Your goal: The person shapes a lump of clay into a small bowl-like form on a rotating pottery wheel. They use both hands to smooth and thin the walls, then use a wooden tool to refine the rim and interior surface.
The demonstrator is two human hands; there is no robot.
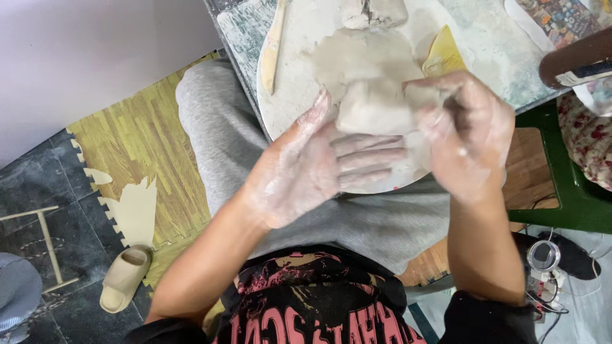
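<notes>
A pale grey lump of clay (375,108) rests across the fingers of my left hand (312,167), palm up and smeared with slip. My right hand (468,130) curls over the lump's right side, its fingers pressing into the clay. Both hands hover over the near edge of a round white board (290,83) coated in clay. A flattened clay slab (363,54) lies on the board behind the lump, with another chunk of clay (373,11) at the far edge.
A wooden modelling tool (273,48) lies along the board's left side and a yellow sponge (443,56) on its right. A dark cylinder (577,57) juts in at upper right. Below are grey trousers, a beige slipper (124,277) and a green stool (574,191).
</notes>
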